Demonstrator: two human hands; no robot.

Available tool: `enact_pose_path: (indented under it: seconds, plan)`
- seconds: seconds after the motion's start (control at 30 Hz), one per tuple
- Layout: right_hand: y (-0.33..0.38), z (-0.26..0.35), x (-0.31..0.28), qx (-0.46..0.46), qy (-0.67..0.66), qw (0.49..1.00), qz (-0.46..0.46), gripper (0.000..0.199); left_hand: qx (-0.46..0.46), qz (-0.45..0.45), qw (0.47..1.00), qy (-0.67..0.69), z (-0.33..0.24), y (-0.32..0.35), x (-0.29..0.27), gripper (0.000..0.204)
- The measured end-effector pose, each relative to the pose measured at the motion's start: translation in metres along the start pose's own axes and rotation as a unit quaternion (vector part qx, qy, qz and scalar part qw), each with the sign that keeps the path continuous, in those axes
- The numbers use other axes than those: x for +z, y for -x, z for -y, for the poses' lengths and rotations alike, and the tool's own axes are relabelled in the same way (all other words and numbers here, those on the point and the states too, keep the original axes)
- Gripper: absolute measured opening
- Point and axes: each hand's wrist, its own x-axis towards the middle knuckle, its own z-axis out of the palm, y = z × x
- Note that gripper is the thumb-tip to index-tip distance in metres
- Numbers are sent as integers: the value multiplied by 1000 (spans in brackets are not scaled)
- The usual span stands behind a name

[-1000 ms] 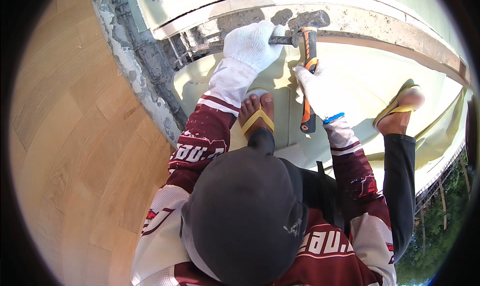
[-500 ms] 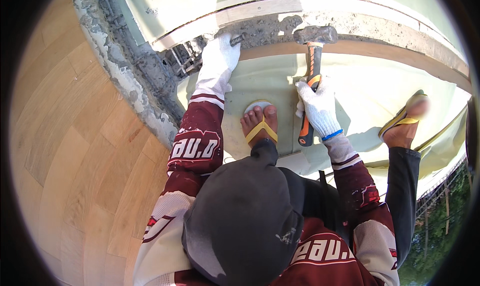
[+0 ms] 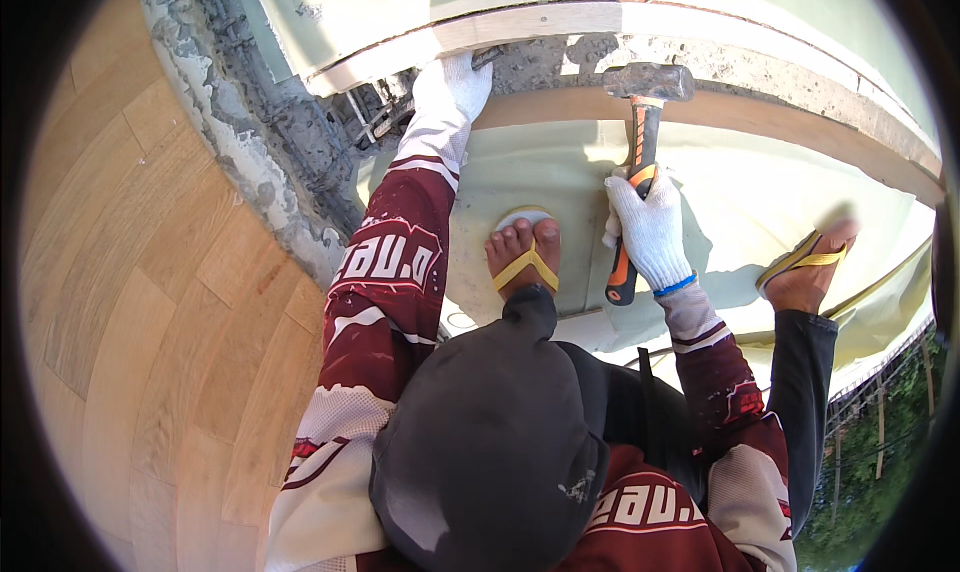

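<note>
My right hand [image 3: 652,227], in a white knit glove, is closed round the black-and-orange handle of a club hammer [image 3: 645,137]. The hammer's grey steel head [image 3: 650,82] is at the far end, just over the edge of the concrete [image 3: 535,60]. My left hand [image 3: 452,90], also gloved in white, is closed at the concrete gap below a pale wooden strip [image 3: 480,32]. The end of a short dark metal bar [image 3: 487,57] sticks out to the right of its fingers; the glove hides the rest.
Exposed steel rods [image 3: 365,117] and broken concrete [image 3: 290,137] lie left of my left hand. Wood plank flooring [image 3: 150,302] spreads at left. My sandalled feet [image 3: 525,252] stand on pale green sheeting [image 3: 560,157]. Greenery [image 3: 880,442] shows beyond the edge at lower right.
The hammer and my right hand have shifted slightly right and nearer. My left hand has moved a little farther away and to the right, with the bar still in it.
</note>
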Motion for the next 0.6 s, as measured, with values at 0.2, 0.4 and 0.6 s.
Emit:
enact_pose_path:
  seconds: [0.2, 0.4, 0.6]
  plan:
    - [0, 1, 2, 0, 9, 1000, -5, 22, 94, 97, 982, 132, -47, 11, -6, 28]
    - [0, 3, 2, 12, -19, 1000, 2, 21, 6, 117, 987, 106, -47, 22, -17, 26]
    - [-1, 3, 1, 20, -8, 1000, 0, 20, -53, 64, 985, 153, -5, 18, -28, 31]
